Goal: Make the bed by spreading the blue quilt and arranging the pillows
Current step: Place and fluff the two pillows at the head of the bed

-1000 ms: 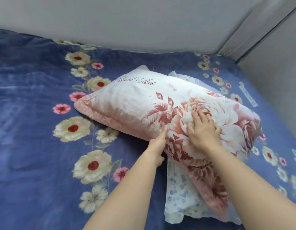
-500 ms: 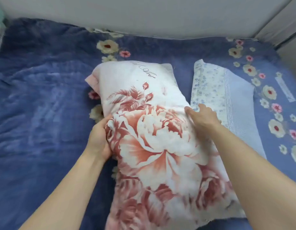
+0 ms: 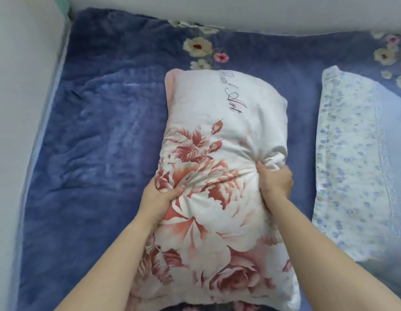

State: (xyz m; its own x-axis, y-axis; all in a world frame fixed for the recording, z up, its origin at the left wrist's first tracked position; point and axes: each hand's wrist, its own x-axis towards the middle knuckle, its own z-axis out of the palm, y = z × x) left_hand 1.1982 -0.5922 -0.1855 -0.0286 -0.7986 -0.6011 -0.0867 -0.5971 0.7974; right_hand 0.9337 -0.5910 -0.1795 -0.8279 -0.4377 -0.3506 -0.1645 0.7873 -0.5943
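Both hands clamped on the peony-print pillow (image 3: 219, 176): my left hand (image 3: 160, 196) bunches its left edge, my right hand (image 3: 274, 179) its right edge. Pillow lies lengthwise on the blue quilt (image 3: 94, 142). Blue-flowered pillow (image 3: 352, 153) lies just beside it, right side, not touching.

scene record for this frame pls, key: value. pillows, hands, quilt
floral pillow: lengthwise on quilt, pink peony print, script at far end
left hand: gripping pillow's left edge, fabric bunched
right hand: gripping pillow's right edge, fabric bunched
blue pillow: right of floral pillow, apart from it, flat on quilt, small blue flower print
quilt: blue, spread over bed, flower print at far edge
wall: along bed's left side and far end
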